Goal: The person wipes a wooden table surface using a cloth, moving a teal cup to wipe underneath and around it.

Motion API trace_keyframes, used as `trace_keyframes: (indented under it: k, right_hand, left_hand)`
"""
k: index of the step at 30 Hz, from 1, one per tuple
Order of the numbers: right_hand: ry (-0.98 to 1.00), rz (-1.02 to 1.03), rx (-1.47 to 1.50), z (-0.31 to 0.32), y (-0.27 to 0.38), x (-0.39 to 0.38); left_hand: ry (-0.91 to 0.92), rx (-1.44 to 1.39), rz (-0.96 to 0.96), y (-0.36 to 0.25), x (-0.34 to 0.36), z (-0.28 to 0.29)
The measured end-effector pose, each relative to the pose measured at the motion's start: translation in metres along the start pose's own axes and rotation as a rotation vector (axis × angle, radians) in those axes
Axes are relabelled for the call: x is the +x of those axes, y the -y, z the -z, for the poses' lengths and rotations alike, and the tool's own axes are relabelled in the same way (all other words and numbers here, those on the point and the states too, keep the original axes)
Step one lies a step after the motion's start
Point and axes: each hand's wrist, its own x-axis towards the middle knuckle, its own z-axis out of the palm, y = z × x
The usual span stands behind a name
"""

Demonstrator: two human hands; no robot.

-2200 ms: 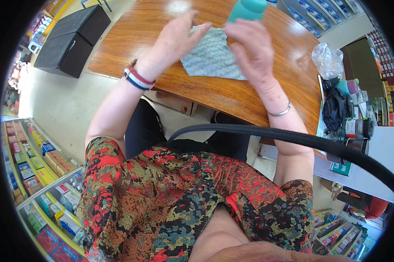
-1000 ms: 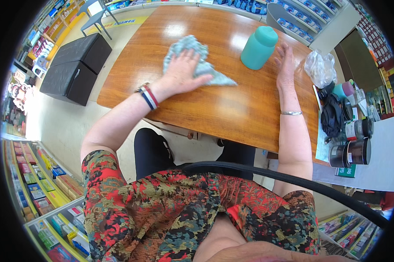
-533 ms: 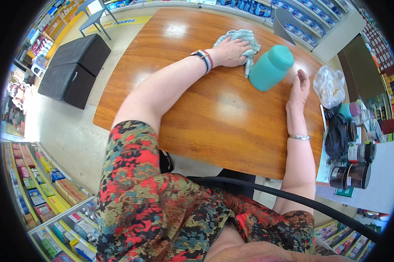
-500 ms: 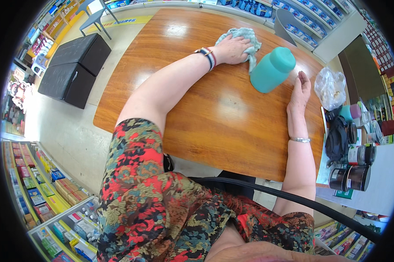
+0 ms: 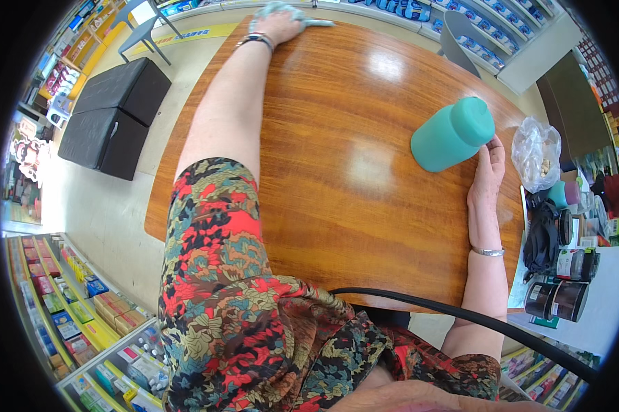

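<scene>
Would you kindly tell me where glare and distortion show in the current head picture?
Head view: glare spots whiten the wooden table near its far side and middle; the floor at far left washes out; the table's edges bow under the fisheye; black fills the corners.

The short-sleeved shirt [image 5: 217, 233] has red, black, teal and khaki leaf shapes, dark and pale bands [image 5: 256, 39] circle the left wrist, and a silver bangle [image 5: 488, 252] the right.

Pale floor [image 5: 93, 206] — 2 grey chairs [image 5: 455, 36]
</scene>
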Motion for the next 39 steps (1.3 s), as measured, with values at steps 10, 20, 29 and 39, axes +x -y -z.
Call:
trace_keyframes:
  k: [10, 20, 29, 39]
  right_hand:
    - [0.073, 0.013, 0.031, -0.007, 0.003, 0.002]
    - [0.069, 0.100, -0.008, 0.003, -0.028, 0.024]
    - [-0.032, 0.119, 0.053, 0.004, -0.043, 0.036]
    - [-0.030, 0.109, 0.020, -0.001, -0.040, 0.034]
  left_hand:
    - [-0.240, 0.009, -0.161, 0.157, 0.012, -0.056]
    - [-0.117, 0.025, -0.255, 0.123, -0.221, 0.023]
    - [-0.040, -0.130, -0.224, 0.086, -0.434, 0.076]
    - [0.148, -0.160, -0.613, -0.044, -0.430, 0.086]
